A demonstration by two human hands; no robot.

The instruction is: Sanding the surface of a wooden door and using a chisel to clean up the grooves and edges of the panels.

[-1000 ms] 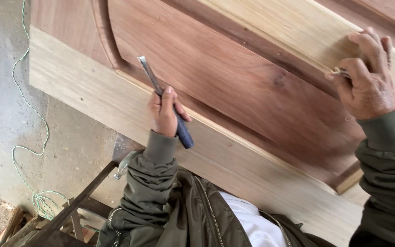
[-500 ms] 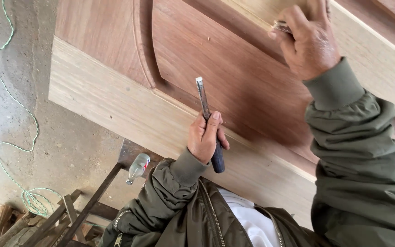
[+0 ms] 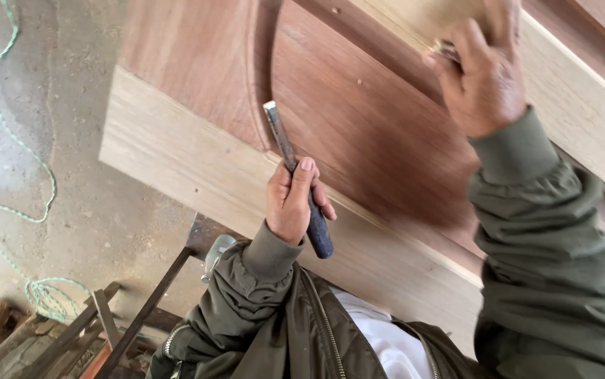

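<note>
Left hand (image 3: pixel 290 200) grips chisel (image 3: pixel 295 175), blade on wooden door panel (image 3: pixel 358 126). Right hand (image 3: pixel 481 77) clamps small blurred metal object (image 3: pixel 447 49), fingertips cut off at top edge.

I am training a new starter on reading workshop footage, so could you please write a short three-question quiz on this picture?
1. True or false: the left hand grips a chisel with a dark blue handle.
2. Where does the chisel's blade tip lie? A) on the concrete floor B) by the curved groove of the wooden door panel C) on the green rope
3. Which hand presses on the pale wooden rail at the top?

Key: 1 true; 2 B; 3 the right hand.
</note>
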